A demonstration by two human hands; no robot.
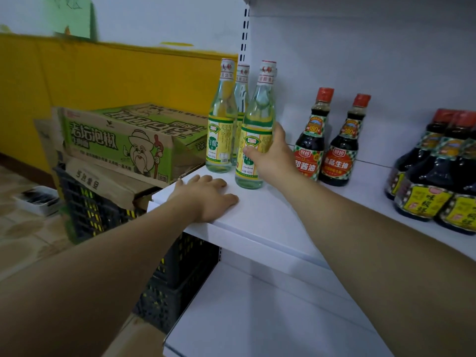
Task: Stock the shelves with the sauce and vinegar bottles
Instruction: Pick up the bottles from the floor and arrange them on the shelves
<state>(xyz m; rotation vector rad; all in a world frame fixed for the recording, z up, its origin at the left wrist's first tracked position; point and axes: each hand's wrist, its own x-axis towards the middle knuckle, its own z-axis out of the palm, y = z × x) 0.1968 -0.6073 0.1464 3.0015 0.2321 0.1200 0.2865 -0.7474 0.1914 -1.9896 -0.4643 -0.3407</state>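
A clear vinegar bottle (253, 140) with a green and yellow label stands upright near the left end of the white shelf (270, 222). My right hand (273, 157) grips it around the label, thumb in front and fingers behind. Two more vinegar bottles (222, 130) stand just behind and to its left. My left hand (206, 197) rests flat on the shelf's front left corner, fingers straight. Two dark soy sauce bottles (327, 148) with red caps stand to the right, and larger dark sauce bottles (438, 181) cluster at the far right.
Left of the shelf, a green-printed cardboard box (123, 143) lies on another carton atop stacked black plastic crates (103, 215). A lower white shelf (257, 318) sits underneath. A yellow wall runs behind, and a small tray (38, 199) lies on the tiled floor.
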